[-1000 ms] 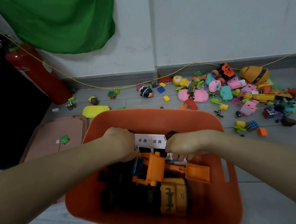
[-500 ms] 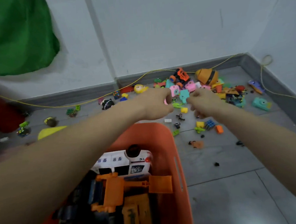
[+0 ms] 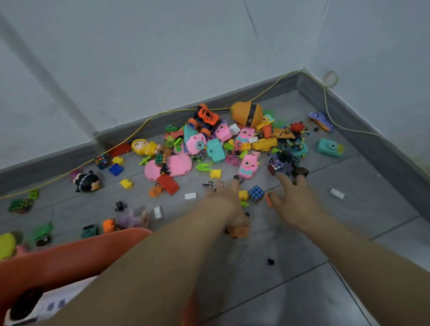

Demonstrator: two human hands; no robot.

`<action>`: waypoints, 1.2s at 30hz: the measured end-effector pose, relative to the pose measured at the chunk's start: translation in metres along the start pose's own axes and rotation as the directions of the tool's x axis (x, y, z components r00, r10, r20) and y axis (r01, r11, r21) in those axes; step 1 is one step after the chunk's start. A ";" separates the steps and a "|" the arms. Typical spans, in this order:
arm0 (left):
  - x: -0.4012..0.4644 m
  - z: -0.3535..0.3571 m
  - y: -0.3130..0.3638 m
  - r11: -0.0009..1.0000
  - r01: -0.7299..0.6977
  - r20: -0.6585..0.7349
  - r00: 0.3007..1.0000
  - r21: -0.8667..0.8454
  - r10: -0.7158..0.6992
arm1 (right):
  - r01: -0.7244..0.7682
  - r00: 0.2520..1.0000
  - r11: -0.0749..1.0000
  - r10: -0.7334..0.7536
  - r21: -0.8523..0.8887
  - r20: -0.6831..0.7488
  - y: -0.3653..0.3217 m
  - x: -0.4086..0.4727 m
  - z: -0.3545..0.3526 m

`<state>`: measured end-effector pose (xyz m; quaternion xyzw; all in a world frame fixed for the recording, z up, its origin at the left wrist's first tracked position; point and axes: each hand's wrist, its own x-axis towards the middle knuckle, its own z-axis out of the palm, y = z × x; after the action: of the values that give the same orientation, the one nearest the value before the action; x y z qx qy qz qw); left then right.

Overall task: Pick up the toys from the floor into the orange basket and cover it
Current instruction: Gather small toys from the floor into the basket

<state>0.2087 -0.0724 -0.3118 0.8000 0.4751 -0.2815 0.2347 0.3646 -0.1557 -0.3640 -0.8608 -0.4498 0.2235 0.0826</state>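
My hands have left the orange basket (image 3: 70, 254), which now sits at my lower left with a few big toys inside, and both reach over the floor toys. My left hand (image 3: 226, 200) and right hand (image 3: 291, 198) hover with fingers spread, holding nothing, either side of a small blue puzzle cube (image 3: 256, 193); most toys remain on the floor, so filling goes on

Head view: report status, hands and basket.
Both hands out over the toys, left hand and right hand fingers spread, nothing held. Orange basket near left, uncovered. Small cube lies between them.
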 end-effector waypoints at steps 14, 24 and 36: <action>0.128 -0.120 -0.030 0.996 0.002 -0.411 0.911 -0.095 -0.041 | 0.256 0.912 0.964 -0.267 -0.076 -0.313 -0.055 0.168 -0.037; 0.187 -0.133 -0.047 0.996 -0.009 -0.374 0.927 -0.088 -0.025 | 0.259 0.962 0.964 -0.252 0.056 -0.106 -0.076 0.241 -0.022; 0.167 -0.109 -0.076 0.993 0.011 -0.421 0.906 0.113 0.038 | 0.329 0.932 0.940 -0.307 0.091 -0.193 -0.072 0.191 0.009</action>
<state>0.2314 0.1362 -0.3528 0.8572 0.4923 -0.1264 0.0826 0.4022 0.0405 -0.4066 -0.7861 -0.5598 0.1573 0.2096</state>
